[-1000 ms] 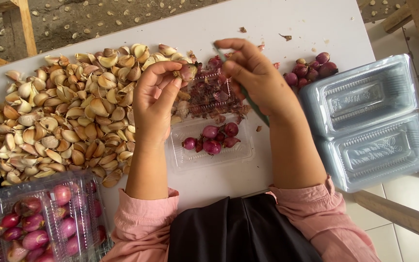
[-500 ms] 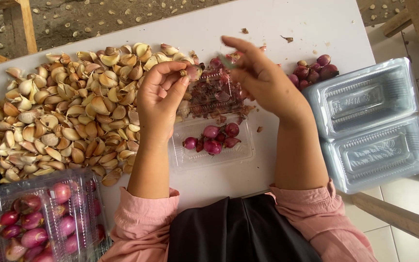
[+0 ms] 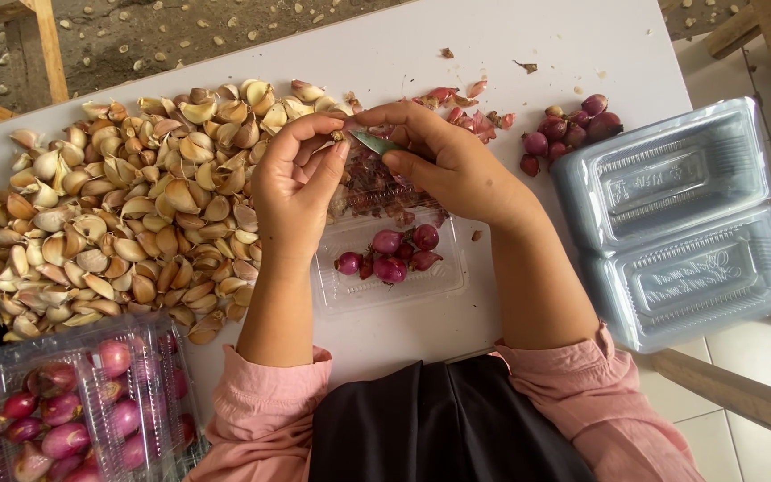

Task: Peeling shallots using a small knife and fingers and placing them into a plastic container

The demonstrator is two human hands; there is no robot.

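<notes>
White tabletop (image 3: 528, 54) under us: our left hand (image 3: 292, 192) pinches small garlic clove (image 3: 339, 136) steady; our right hand (image 3: 443, 161) grips green-bladed knife (image 3: 372, 143), trimming over clear plastic tray (image 3: 385, 286).

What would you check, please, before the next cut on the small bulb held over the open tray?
1. Left hand pinches the small bulb at its fingertips: ok.
2. Right hand holds the small blade with its tip at the bulb: ok.
3. Left fingertips clear of the blade edge: cannot tell, they sit very close.
4. Open clear tray lies below the hands, holding a few peeled shallots: ok.
5. Unpeeled shallots lie beside the right hand: ok.
6. Garlic pile stays outside the tray: ok.
</notes>
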